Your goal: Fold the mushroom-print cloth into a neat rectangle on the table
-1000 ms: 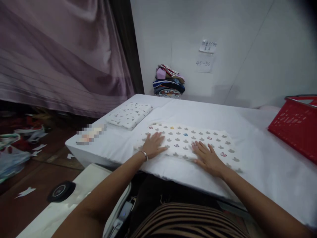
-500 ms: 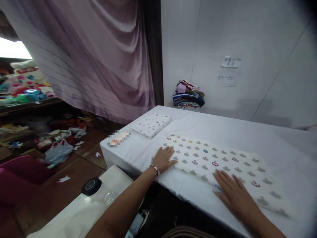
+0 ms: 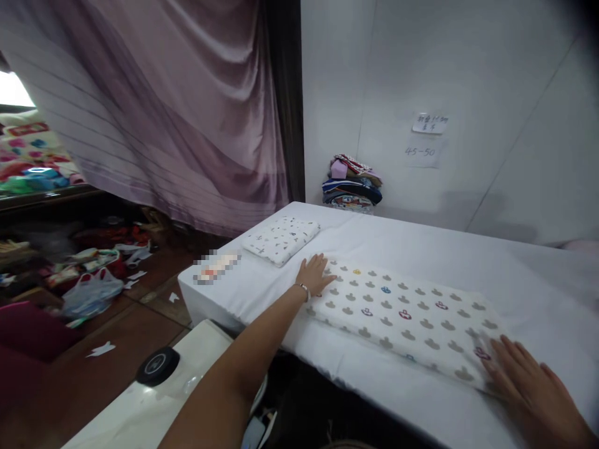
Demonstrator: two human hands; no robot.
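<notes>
mauve curtain (image 3: 224,112) | folded-cloth stack (image 3: 352,190) by wall (image 3: 468,62) | plastic bag (image 3: 91,296) on floor (image 3: 135,318)

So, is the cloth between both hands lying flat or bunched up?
Flat: on the cloth, printed rows run evenly between left hand and right hand.

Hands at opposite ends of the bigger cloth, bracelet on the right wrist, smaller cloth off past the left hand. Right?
One slip: the bracelet is on the left wrist, per the head view. The left hand and right hand are at opposite ends of the bigger cloth, smaller cloth past the left hand.
</notes>
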